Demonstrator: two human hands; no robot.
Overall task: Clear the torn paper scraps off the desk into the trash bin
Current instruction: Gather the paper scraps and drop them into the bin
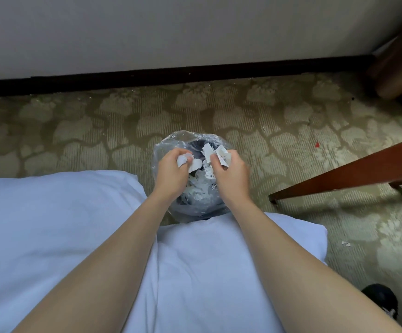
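Clutching torn paper scraps (pixel 207 151) in curled left hand (pixel 171 175) and right hand (pixel 232 175), hovering over seemingly plastic-lined trash bin (pixel 195 205), centre frame.

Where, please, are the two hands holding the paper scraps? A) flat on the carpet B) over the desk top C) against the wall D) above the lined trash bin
D: the left hand and the right hand both grip paper scraps directly above the plastic-lined trash bin.
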